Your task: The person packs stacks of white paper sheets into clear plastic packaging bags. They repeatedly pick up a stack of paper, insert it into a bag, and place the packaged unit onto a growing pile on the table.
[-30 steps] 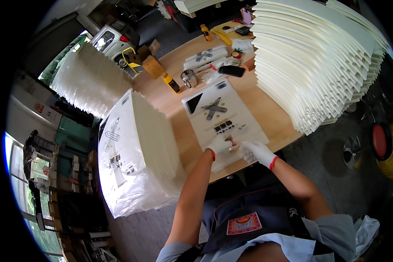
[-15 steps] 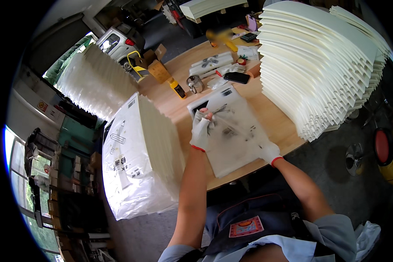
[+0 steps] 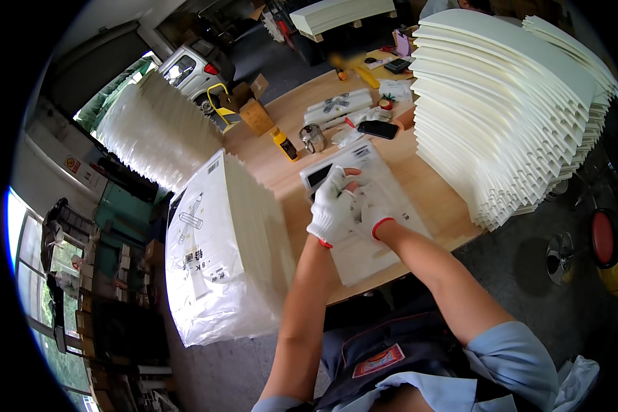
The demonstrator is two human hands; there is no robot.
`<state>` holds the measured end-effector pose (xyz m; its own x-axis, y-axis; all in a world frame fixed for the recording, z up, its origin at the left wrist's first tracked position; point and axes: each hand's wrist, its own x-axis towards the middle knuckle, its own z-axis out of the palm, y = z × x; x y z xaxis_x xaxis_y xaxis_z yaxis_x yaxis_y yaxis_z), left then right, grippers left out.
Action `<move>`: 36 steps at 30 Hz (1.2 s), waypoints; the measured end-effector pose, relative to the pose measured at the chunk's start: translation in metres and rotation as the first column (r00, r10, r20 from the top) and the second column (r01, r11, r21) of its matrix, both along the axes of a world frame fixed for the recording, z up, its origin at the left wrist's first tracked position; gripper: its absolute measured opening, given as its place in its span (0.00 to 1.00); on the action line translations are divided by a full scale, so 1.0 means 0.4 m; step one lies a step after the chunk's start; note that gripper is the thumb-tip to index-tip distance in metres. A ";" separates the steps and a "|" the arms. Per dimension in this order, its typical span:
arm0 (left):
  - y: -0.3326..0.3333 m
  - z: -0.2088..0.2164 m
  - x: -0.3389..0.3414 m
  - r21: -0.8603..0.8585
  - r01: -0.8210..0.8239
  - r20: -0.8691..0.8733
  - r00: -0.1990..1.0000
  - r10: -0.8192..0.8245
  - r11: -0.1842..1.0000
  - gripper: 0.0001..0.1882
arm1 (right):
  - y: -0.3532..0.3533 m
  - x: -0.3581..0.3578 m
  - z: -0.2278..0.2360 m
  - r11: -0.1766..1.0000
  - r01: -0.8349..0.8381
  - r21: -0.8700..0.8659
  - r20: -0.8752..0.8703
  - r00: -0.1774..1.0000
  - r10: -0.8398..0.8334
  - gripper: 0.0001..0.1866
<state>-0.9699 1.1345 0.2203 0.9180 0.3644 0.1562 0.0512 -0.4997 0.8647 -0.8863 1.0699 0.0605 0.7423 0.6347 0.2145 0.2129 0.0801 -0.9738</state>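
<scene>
A clear plastic bag (image 3: 367, 264) with dark printing lies flat on the table in front of me. Over its upper left part is my left hand (image 3: 332, 206), in a white glove with bare fingertips. Its fingers are bent in a pinch at the bag's film. Close against it, above the middle of the bag, is my right hand (image 3: 374, 211), gloved in white with a red cuff. The right fingers are blurred and partly hidden, so their grip does not show.
A tall stack of white sheets (image 3: 487, 117) stands on the right. A plastic-wrapped stack (image 3: 202, 254) is at my left, with another wrapped stack (image 3: 151, 130) behind it. Farther back are a yellow bottle (image 3: 284, 144), a metal pot (image 3: 313, 139) and a black phone (image 3: 378, 129).
My right hand has moved from the bag's lower right corner up and left to beside my left hand. My left hand has shifted slightly right.
</scene>
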 end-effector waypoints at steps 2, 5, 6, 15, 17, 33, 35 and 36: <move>0.020 -0.001 -0.008 0.105 0.023 -0.055 0.998 -0.017 0.994 0.17 | -0.032 0.020 0.030 0.903 -0.118 -0.412 0.311 0.914 0.261 0.18; 0.007 0.007 -0.027 0.526 0.046 -0.187 0.980 0.062 0.850 0.23 | -0.193 -0.004 0.187 0.585 -0.043 -0.810 0.405 0.681 0.611 0.22; 0.001 0.019 -0.040 0.644 0.021 -0.153 0.983 0.103 0.764 0.25 | -0.276 -0.032 0.297 0.545 -0.051 -0.837 0.386 0.650 0.654 0.23; -0.229 0.209 0.041 0.179 0.138 0.168 0.971 -0.169 0.974 0.30 | -0.932 0.058 0.881 0.701 0.680 0.217 0.967 -0.052 -0.249 0.13; -0.287 0.228 0.087 -0.021 0.356 0.236 0.910 -0.342 0.934 0.27 | -1.030 0.112 0.936 0.622 0.782 -0.045 0.974 0.172 -0.145 0.16; -0.534 0.493 0.292 -0.906 0.347 0.192 0.847 -0.495 0.241 0.25 | -0.920 0.088 1.010 0.824 0.564 0.057 0.916 -0.357 0.182 0.09; -0.521 0.497 0.247 -0.833 0.331 0.166 0.914 -0.370 0.444 0.20 | -0.870 -0.029 1.001 0.880 0.462 -0.110 0.978 -0.108 0.179 0.14; -0.516 0.520 0.201 -0.795 0.297 0.102 0.925 -0.365 0.530 0.19 | -0.892 -0.033 1.003 0.871 0.491 0.008 0.977 -0.189 0.097 0.18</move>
